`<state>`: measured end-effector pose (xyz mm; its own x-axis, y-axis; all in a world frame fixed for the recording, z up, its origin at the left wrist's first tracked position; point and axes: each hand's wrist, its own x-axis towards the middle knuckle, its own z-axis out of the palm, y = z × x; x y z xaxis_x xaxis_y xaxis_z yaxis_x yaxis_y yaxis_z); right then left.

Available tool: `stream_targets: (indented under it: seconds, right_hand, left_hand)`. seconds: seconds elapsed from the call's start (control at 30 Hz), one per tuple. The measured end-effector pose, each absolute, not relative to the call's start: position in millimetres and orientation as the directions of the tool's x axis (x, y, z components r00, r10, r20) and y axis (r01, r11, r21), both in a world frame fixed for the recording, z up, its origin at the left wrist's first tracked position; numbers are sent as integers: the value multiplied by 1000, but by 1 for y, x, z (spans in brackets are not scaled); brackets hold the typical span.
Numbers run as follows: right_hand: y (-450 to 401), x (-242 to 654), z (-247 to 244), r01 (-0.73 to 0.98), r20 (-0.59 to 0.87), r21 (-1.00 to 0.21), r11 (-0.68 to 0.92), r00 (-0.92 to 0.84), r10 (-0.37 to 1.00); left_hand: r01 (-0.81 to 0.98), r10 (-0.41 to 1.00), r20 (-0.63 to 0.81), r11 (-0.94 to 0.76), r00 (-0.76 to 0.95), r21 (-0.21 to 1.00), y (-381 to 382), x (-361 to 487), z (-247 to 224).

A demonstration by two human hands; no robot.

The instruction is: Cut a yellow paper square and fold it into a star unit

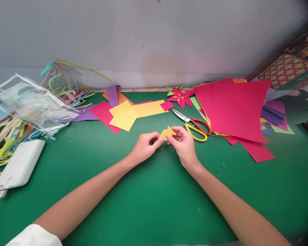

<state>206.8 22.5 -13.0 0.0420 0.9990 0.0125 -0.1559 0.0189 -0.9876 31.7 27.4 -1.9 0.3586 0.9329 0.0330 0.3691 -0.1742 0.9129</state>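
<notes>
Between my two hands is a small folded yellow paper (166, 133), raised a little over the green table (143, 198). The fingers of my left hand (146, 145) pinch its left side. My right hand (184, 143) grips its right side, with the thumb on the near face. Scissors (186, 119) with one red and one yellow handle lie just beyond my right hand, their blades pointing to the back left. Yellow square paper (124, 115) rests behind my left hand, on top of red paper (105, 114).
Red folded paper stars (179, 97) lie at the back. Large red sheets (236, 109) are stacked at the right. On the left are a clear plastic bag (30, 99), colourful fuzzy sticks (5, 143) and a white device with a cable (20, 165).
</notes>
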Motion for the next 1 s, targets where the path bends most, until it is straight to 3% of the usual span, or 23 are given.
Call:
stream_targets:
  seconds: [0.17, 0.37, 0.57, 1.0]
  right_hand:
    - [22, 209, -10, -93, 50, -994, 51, 14, 999]
    - [23, 214, -2, 52, 85, -994, 95, -167, 982]
    - [19, 213, -2, 197, 102, -967, 162, -283, 954]
    - [21, 216, -2, 208, 40, -972, 113, -328, 944]
  left_hand:
    - [349, 909, 22, -182, 416, 919, 27, 31, 1]
    - [215, 943, 91, -166, 319, 962, 27, 33, 1]
    - [194, 953, 83, -144, 290, 970, 28, 31, -5]
    - [280, 948, 98, -187, 304, 942, 27, 33, -2]
